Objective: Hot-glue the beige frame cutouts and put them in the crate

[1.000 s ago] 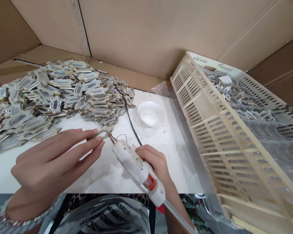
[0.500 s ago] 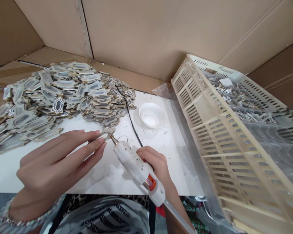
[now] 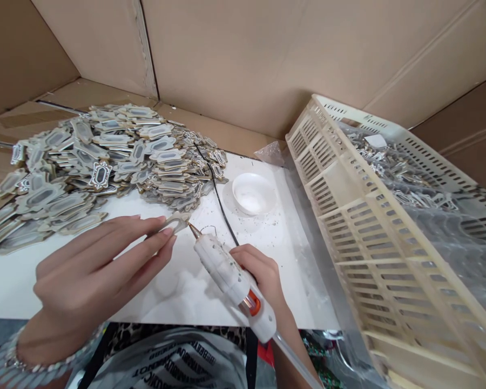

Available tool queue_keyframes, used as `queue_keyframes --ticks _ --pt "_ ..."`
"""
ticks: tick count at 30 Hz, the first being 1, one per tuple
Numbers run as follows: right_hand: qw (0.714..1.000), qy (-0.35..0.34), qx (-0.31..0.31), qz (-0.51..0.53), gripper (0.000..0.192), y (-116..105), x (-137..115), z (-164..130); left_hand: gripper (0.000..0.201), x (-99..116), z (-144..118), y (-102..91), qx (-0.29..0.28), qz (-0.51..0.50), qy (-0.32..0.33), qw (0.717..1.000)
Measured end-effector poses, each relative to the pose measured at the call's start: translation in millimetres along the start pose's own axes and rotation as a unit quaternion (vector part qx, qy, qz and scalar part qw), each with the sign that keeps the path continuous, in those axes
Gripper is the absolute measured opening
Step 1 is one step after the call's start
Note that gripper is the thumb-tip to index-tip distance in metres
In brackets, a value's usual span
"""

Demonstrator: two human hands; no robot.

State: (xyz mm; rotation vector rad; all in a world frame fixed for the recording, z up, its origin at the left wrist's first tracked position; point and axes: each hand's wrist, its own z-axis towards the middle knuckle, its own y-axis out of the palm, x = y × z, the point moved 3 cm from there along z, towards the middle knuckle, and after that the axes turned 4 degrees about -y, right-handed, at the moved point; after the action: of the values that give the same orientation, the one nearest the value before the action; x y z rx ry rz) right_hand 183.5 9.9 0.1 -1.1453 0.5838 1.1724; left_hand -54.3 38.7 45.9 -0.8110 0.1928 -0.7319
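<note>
My left hand (image 3: 101,265) pinches a small grey ornate plaque (image 3: 177,220) between thumb and fingertips, just above the white table (image 3: 267,270). My right hand (image 3: 259,273) grips a white glue gun (image 3: 230,275) with an orange trigger. Its brass nozzle points up-left and sits a short gap from the plaque's edge. A big heap of the same grey plaques (image 3: 97,156) lies behind my left hand.
A small white bowl (image 3: 254,193) stands on the table behind the gun. A black cord (image 3: 218,194) runs back over the heap. A cream slatted plastic crate (image 3: 392,216), lined with clear plastic and holding more pieces, leans at the right. Cardboard walls (image 3: 243,59) close off the back.
The glue gun's nozzle has drawn back slightly to the right, away from the plaque it was touching. My left hand keeps the plaque in place.
</note>
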Motion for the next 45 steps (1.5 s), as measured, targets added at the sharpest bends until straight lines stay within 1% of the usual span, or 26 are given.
queue_keyframes --ticks 3,6,8,9,10,12,14,16,18,21,24,26,28,30,33,37,40,43,45 --pt "1.0 -0.006 0.018 0.007 0.01 -0.7 2.5 -0.9 0.012 -2.0 -2.9 4.9 0.038 -0.018 -0.018 0.999" --pt "0.999 -0.001 0.051 -0.006 0.009 -2.5 2.8 0.3 0.009 4.0 -0.6 6.8 0.041 -0.068 -0.05 0.996" --pt "0.998 0.017 0.068 -0.008 0.007 -4.5 0.3 2.1 0.003 11.0 0.8 8.1 0.034 -0.114 -0.099 0.988" --pt "0.997 0.029 0.074 0.0 0.004 -5.8 -1.7 2.9 0.003 14.8 0.7 9.7 0.026 -0.139 -0.132 0.981" --pt "0.996 0.043 0.077 0.013 0.001 -7.2 -3.9 3.4 0.008 18.9 0.0 12.3 0.016 -0.164 -0.166 0.972" --pt "0.993 0.078 0.071 0.049 0.011 -9.8 -7.0 2.9 0.018 27.5 -2.6 19.4 -0.009 -0.22 -0.22 0.95" --pt "0.988 0.115 0.053 0.091 0.022 -11.4 -7.2 0.1 0.022 36.6 -4.8 27.3 -0.031 -0.274 -0.238 0.931" --pt "0.982 0.137 0.023 0.127 0.034 -11.1 -4.4 -3.7 0.023 44.6 -5.5 33.8 -0.043 -0.312 -0.227 0.922" --pt "0.98 0.134 0.018 0.143 0.041 -10.9 -0.4 -6.6 0.024 49.7 -5.1 37.9 -0.044 -0.332 -0.216 0.917" --pt "0.979 0.112 0.054 0.16 0.044 -11.1 4.2 -6.9 0.026 51.6 -2.0 39.4 -0.045 -0.356 -0.203 0.911" --pt "0.966 0.106 0.074 0.225 0.045 -9.2 5.6 -3.3 0.027 49.0 5.4 36.0 -0.07 -0.353 -0.161 0.919" --pt "0.951 0.118 0.075 0.275 0.045 -7.5 6.2 -1.2 0.023 47.1 12.1 31.3 -0.079 -0.332 -0.103 0.934" --pt "0.939 0.129 0.071 0.311 0.045 -6.4 6.6 -0.4 0.033 48.0 18.1 25.7 -0.067 -0.287 -0.022 0.955" --pt "0.935 0.129 0.059 0.326 0.043 -5.9 6.9 -0.8 0.042 51.5 21.7 21.5 -0.053 -0.222 0.043 0.973" --pt "0.941 0.122 0.033 0.314 0.041 -6.1 6.6 -2.1 0.045 59.3 24.1 18.6 -0.061 -0.15 0.079 0.984" --pt "0.943 0.139 0.007 0.304 0.044 -5.2 6.3 -3.3 0.037 67.9 24.8 16.4 -0.094 -0.148 0.127 0.976" --pt "0.937 0.16 0.026 0.311 0.042 -4.6 8.7 -4.8 0.034 64.3 22.5 14.8 -0.094 -0.174 0.128 0.972" --pt "0.931 0.165 0.062 0.32 0.037 -4.9 12.3 -6.9 0.037 53.0 18.7 13.1 -0.091 -0.198 0.091 0.972" --pt "0.931 0.164 0.076 0.317 0.032 -5.1 13.4 -7.4 0.034 44.4 17.1 11.6 -0.097 -0.205 0.074 0.971"
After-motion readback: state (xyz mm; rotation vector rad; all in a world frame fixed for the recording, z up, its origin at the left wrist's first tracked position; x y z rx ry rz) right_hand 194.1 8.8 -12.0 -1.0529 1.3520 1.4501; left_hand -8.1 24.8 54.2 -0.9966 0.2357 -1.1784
